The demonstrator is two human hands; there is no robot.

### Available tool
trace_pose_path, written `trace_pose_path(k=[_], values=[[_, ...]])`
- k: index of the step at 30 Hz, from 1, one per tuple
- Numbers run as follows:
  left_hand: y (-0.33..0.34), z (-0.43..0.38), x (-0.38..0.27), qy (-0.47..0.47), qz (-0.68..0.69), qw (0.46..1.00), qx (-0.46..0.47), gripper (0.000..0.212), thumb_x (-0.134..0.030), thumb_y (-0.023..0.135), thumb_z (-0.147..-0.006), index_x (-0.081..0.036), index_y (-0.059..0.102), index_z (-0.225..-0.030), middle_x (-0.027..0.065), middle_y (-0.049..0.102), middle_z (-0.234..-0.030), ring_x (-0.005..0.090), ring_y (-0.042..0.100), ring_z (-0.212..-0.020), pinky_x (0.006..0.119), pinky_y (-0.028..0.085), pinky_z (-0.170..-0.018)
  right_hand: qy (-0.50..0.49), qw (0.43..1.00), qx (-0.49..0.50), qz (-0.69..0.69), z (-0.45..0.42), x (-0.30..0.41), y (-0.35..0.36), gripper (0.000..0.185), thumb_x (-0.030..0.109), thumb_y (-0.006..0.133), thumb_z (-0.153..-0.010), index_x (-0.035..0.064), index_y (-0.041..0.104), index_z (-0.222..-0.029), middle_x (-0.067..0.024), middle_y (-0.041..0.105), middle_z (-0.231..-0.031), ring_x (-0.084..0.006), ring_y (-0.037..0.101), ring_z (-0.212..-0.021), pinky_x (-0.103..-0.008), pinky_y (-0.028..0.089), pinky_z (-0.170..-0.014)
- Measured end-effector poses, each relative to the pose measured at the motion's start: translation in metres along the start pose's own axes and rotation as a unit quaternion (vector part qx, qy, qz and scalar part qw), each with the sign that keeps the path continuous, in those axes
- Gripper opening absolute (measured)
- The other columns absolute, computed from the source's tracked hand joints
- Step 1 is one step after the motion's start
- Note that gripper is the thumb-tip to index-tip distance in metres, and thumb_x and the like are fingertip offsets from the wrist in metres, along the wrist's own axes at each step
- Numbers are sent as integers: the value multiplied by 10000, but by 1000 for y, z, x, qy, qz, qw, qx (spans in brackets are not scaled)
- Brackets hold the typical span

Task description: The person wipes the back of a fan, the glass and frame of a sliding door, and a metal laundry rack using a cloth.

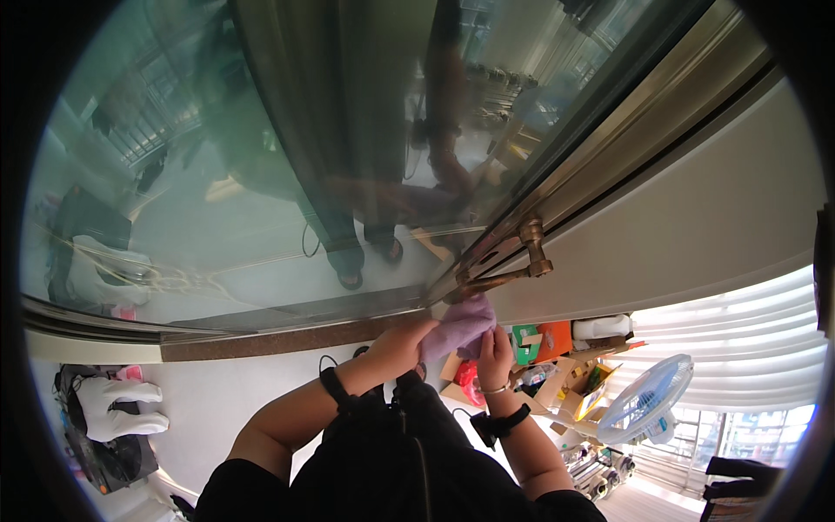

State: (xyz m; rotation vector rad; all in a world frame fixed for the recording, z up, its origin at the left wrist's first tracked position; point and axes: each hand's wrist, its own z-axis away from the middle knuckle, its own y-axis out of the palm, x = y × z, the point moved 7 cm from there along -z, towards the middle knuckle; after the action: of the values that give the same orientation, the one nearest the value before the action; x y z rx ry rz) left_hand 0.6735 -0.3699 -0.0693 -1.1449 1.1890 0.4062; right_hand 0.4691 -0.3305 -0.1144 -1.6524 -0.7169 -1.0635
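A crumpled purple cloth [462,329] is between my two hands, just under the lower end of a bronze lever handle [505,279]. My left hand [409,339] grasps the cloth from the left, its fingers hidden by the fabric. On the other side, my right hand [496,357] pinches the cloth's right edge between bent fingers. The handle sits on the metal frame [607,153] of a glass door [280,163]. The cloth's top edge meets the lever's end; whether they touch, I cannot tell.
To the right, open cardboard boxes [554,385] hold mixed goods near a blue-white fan [646,401]. A brown stone sill [261,342] runs below the glass. White and black items [111,417] lie at far left. White blinds [724,352] cover a window.
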Motion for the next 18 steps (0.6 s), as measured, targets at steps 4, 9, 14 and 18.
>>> trace_pose_path(k=[4,9,14,18], values=[[-75,12,-83,179,1,981,-71,373,8,632,-749,-60,596,-1114,134,624,-1127,342,603,-1023,403,502,-840,-183,983,0,7,11,106,-26,182,5,559,-839,-19,610,-1012,-170,648,-1001,-328,634,-886,-363,492,-790],[-145,26,-176,349,-261,867,-242,342,-5,607,-749,-86,631,-1081,82,567,-1260,317,557,-1136,427,467,-909,-425,902,-64,44,-14,245,-48,279,-43,469,-844,-77,584,-1096,-228,607,-1137,-359,600,-1037,-385,443,-925],[-170,0,-205,206,-446,798,-349,330,-60,578,-793,-82,633,-1118,88,502,-1368,301,452,-1290,437,324,-1058,-396,899,-165,86,-53,285,-41,445,-51,584,-746,-4,580,-1189,-209,577,-1169,-401,549,-1103,-417,429,-947],[-143,-8,-167,192,-494,791,-305,432,-61,542,-793,-44,572,-1224,65,420,-1445,292,342,-1362,468,202,-1114,-403,895,-96,166,-61,276,2,527,-35,611,-727,18,552,-1247,-210,508,-1283,-431,468,-1196,-468,384,-1006]])
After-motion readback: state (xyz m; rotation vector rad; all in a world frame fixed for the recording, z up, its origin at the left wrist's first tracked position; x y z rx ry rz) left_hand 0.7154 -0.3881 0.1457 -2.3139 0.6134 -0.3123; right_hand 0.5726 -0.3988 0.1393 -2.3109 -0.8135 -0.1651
